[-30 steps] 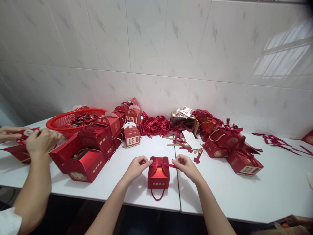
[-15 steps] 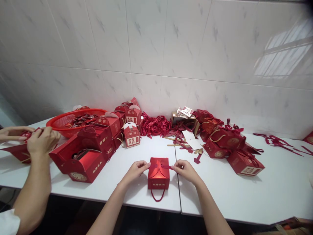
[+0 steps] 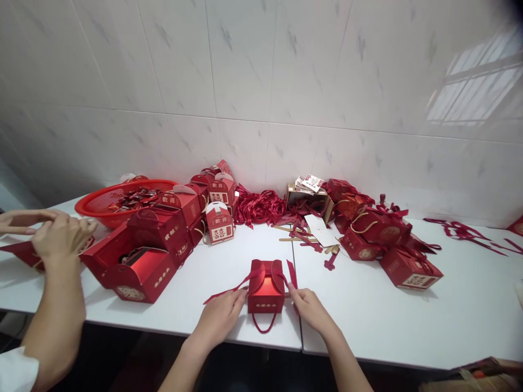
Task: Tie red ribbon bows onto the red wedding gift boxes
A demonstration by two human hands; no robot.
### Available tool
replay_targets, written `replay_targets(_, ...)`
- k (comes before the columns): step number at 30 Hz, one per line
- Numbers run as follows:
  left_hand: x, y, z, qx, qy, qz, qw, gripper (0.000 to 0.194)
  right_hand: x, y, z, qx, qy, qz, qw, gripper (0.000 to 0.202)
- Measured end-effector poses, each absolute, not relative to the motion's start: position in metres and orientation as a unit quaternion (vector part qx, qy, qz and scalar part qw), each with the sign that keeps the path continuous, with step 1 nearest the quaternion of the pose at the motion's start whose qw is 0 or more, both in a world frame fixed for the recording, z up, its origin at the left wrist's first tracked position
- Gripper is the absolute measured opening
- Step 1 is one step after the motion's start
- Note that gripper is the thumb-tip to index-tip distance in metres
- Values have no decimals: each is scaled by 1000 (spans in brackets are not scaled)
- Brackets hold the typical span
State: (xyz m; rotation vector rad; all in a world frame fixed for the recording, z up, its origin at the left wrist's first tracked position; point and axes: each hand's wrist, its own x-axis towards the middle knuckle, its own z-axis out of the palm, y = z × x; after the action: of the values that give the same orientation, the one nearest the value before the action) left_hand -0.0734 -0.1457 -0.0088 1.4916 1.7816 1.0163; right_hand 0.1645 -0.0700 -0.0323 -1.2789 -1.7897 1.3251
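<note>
Across a smooth white table (image 3: 368, 326), a red perforated plastic basket (image 3: 106, 219) stands well to the left of a small red cardboard box with gold lettering (image 3: 266, 305), upright near the front edge. Hands flank the box low, likely to steady it: the left hand (image 3: 218, 321) palm down, fingers partly curled; the right hand (image 3: 311, 307) angled inward, thumb and forefinger nearly together. Whether either grips box or ribbon cannot be told. The dark-red fabric ribbon (image 3: 291, 272) spreads outward, perhaps keeping its ends apart.
</note>
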Motion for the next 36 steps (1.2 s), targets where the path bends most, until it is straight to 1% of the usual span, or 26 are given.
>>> replay_targets(1, -73, -145, -12, 542, 669, 395, 320, 21, 159, -72, -36, -479, -648, 512, 297, 56)
replay_targets(3, -72, -141, -19, 484, 659, 447, 362, 27, 150, -74, -43, -480, -580, 554, 355, 56)
replay_targets(5, -69, -135, -24, 414, 625, 519, 410, 36, 144, -74, -46, -464, -478, 606, 436, 49)
replay_targets(7, -64, -129, -25, 334, 559, 603, 460, 37, 141, -72, -46, -421, -371, 655, 506, 39)
replay_targets(8, -61, -126, -23, 285, 518, 643, 487, 35, 141, -70, -45, -393, -325, 679, 527, 34)
replay_targets(10, -56, -123, -19, 161, 430, 708, 537, 23, 141, -65, -42, -344, -256, 723, 542, 29)
replay_targets(12, -54, -121, -15, 59, 368, 739, 562, 10, 143, -59, -39, -320, -216, 741, 550, 26)
replay_targets(13, -55, -121, -13, 27, 354, 745, 565, 11, 143, -56, -38, -318, -204, 735, 562, 25)
replay_targets(17, -65, -121, -9, -3, 341, 774, 534, 22, 147, -49, -34, -332, -191, 685, 619, 23)
replay_targets(21, -76, -122, 1, 4, 345, 815, 465, 23, 153, -47, -25, -342, -204, 643, 654, 27)
replay_targets(24, -82, -120, 15, 32, 350, 831, 430, 22, 157, -46, -15, -365, -248, 573, 691, 26)
replay_targets(26, -86, -117, 25, 57, 350, 836, 418, 17, 158, -45, -6, -377, -296, 521, 706, 28)
replay_targets(28, -89, -113, 36, 98, 350, 842, 400, 8, 158, -43, 6, -385, -347, 471, 714, 33)
replay_targets(29, -89, -110, 41, 124, 351, 844, 385, 7, 158, -43, 12, -387, -368, 449, 716, 34)
replay_targets(33, -84, -101, 62, 215, 357, 855, 307, 18, 157, -40, 42, -394, -455, 373, 706, 28)
replay_targets(36, -75, -95, 78, 257, 348, 854, 289, 20, 154, -37, 63, -369, -522, 317, 701, 27)
